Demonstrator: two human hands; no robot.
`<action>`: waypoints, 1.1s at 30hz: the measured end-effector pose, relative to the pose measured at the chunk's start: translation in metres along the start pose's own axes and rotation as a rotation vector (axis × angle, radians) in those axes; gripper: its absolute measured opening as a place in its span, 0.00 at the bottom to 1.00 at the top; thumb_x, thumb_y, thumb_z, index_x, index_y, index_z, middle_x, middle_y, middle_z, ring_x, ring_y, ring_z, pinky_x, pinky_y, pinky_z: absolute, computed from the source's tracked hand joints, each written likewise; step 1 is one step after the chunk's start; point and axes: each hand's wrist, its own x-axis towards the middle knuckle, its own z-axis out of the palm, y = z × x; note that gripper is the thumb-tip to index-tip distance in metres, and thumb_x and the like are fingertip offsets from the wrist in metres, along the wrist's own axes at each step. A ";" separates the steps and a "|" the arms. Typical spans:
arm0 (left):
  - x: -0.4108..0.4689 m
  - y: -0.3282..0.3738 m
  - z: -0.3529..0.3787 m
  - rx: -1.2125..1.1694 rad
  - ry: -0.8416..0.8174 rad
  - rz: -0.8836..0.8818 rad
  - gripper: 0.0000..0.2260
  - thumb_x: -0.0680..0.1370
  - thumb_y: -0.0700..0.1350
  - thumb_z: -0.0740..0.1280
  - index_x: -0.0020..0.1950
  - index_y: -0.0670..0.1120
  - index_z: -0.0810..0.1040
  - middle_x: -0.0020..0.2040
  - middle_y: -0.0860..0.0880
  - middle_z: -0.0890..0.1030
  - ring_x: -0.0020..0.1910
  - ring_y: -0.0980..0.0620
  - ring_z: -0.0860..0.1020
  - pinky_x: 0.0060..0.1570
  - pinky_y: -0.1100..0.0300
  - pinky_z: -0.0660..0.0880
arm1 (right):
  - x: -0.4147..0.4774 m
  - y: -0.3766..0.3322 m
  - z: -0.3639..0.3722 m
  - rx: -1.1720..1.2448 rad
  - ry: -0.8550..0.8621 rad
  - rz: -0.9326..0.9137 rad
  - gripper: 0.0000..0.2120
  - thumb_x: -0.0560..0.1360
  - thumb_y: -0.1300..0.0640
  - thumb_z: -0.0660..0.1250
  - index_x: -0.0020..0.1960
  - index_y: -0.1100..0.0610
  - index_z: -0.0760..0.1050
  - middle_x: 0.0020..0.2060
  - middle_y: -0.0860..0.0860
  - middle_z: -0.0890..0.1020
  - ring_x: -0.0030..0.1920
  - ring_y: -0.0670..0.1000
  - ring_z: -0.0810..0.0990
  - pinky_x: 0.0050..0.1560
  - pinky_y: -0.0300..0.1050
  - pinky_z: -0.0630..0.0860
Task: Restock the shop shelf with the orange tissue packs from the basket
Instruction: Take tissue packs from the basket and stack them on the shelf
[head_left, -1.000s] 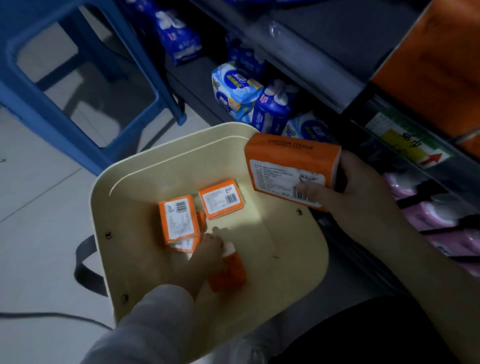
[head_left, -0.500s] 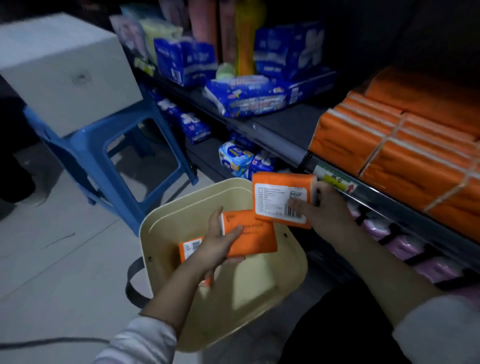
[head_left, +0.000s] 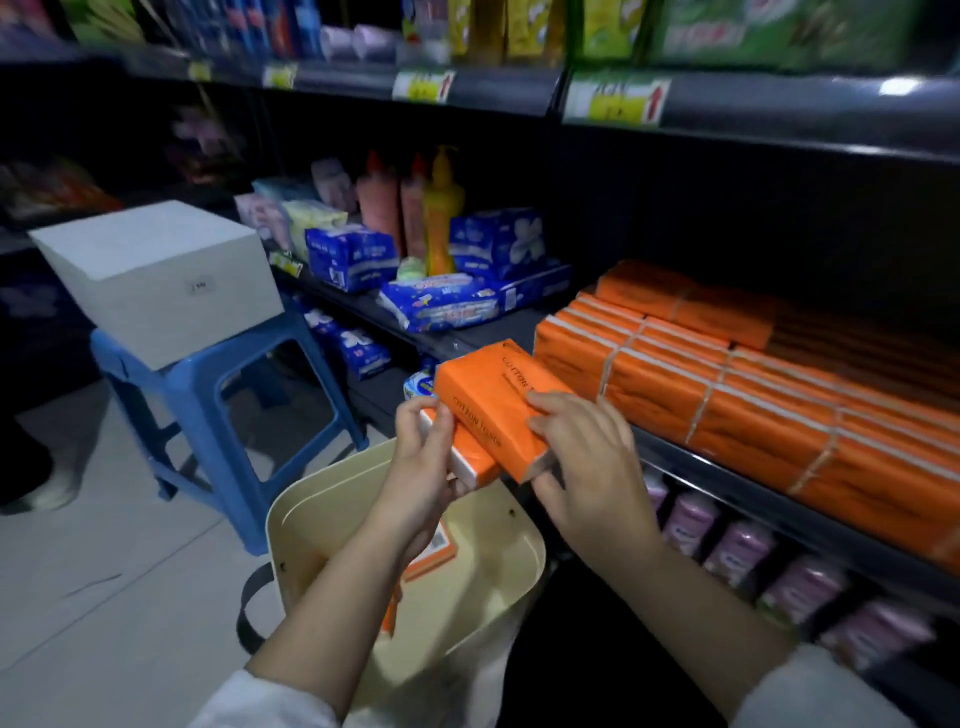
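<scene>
Fingers (head_left: 558, 410) of left hand (head_left: 421, 467) and right hand (head_left: 592, 467) are curled round two orange plastic-wrapped tissue packs (head_left: 488, 405), held over cream plastic basket (head_left: 311, 519), left of dark shelf (head_left: 753, 496). Not yet shelved; another pack (head_left: 434, 556) is seen in basket.

Dim shop aisle: pale tiled floor (head_left: 104, 597); a blue plastic stool (head_left: 241, 483) stands on it, carrying a white box (head_left: 156, 275); yellow price labels (head_left: 615, 101) line the dark upper shelf edge (head_left: 779, 111).

Orange tissue packs (head_left: 493, 410) w/ dark lettering; cream basket (head_left: 306, 525); blue stool (head_left: 208, 395); white box (head_left: 156, 275); yellow-green price tags (head_left: 615, 101).
</scene>
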 end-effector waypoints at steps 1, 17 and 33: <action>-0.001 0.003 0.006 -0.053 -0.009 -0.003 0.10 0.80 0.56 0.56 0.54 0.51 0.67 0.42 0.49 0.76 0.33 0.56 0.79 0.30 0.58 0.77 | -0.002 0.001 -0.005 -0.010 0.006 -0.009 0.20 0.61 0.63 0.69 0.51 0.52 0.69 0.58 0.52 0.79 0.60 0.52 0.72 0.64 0.55 0.61; -0.019 0.016 0.161 0.269 -0.203 0.206 0.19 0.63 0.49 0.71 0.48 0.63 0.67 0.45 0.47 0.73 0.40 0.48 0.75 0.45 0.46 0.76 | -0.021 0.087 -0.144 0.641 0.221 0.938 0.11 0.75 0.53 0.67 0.56 0.47 0.71 0.58 0.49 0.76 0.53 0.45 0.77 0.55 0.42 0.76; 0.051 -0.022 0.245 0.310 -0.194 0.147 0.29 0.64 0.62 0.72 0.55 0.81 0.59 0.75 0.40 0.61 0.69 0.38 0.67 0.63 0.36 0.68 | -0.021 0.200 -0.190 0.954 0.447 1.209 0.07 0.79 0.60 0.60 0.56 0.55 0.72 0.46 0.54 0.82 0.40 0.49 0.84 0.36 0.44 0.81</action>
